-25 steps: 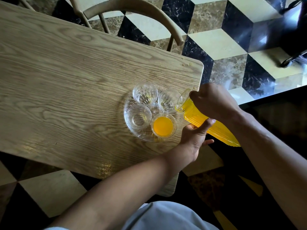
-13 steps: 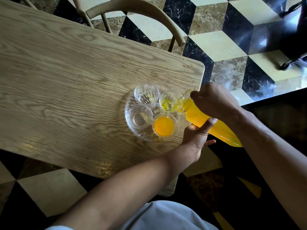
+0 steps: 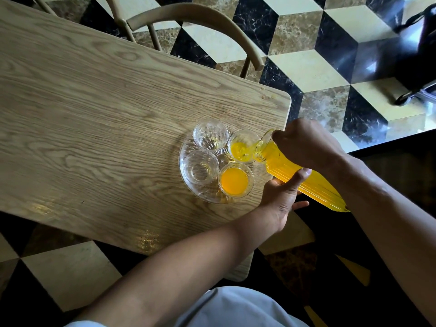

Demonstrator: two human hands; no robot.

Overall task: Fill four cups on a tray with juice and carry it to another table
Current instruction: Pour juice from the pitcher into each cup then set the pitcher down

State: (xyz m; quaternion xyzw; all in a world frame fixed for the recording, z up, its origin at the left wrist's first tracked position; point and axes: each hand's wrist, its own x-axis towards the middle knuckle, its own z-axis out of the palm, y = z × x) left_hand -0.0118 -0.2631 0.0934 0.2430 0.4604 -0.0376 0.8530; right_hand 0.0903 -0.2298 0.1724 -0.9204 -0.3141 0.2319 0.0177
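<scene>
A round clear glass tray (image 3: 186,188) sits near the right end of the wooden table (image 3: 94,119) and carries several clear cups. The near-right cup (image 3: 235,180) is full of orange juice. The far-right cup (image 3: 241,147) is partly filled, with juice streaming into it. The far-left cup (image 3: 210,135) and near-left cup (image 3: 200,166) hold no juice. A ribbed glass jug of orange juice (image 3: 304,179) is tilted, spout over the far-right cup. My right hand (image 3: 306,145) grips the jug near its top. My left hand (image 3: 282,197) supports the jug from below.
A curved wooden chair back (image 3: 195,22) stands behind the table's far edge. The floor has a cube pattern of black, cream and brown marble tiles. A dark object with a metal frame (image 3: 417,67) sits at the far right. A few drips mark the table's far right corner (image 3: 266,96).
The jug has tipped further over the far-right cup and juice has risen in it from nothing to a partial fill. Both hands have stayed on the jug.
</scene>
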